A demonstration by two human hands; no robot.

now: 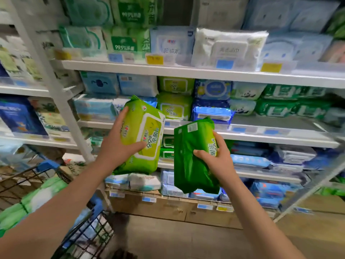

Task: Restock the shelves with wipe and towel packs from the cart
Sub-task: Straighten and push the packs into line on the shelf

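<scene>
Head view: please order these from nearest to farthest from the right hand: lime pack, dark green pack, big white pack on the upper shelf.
1. dark green pack: held in the right hand itself.
2. lime pack: to its left, in the left hand.
3. big white pack: high up, on the upper shelf.

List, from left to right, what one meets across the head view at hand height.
Black wire cart with blue handle, left hand, lime-green plastic wipe pack with white lid, dark green plastic pack, right hand.
</scene>
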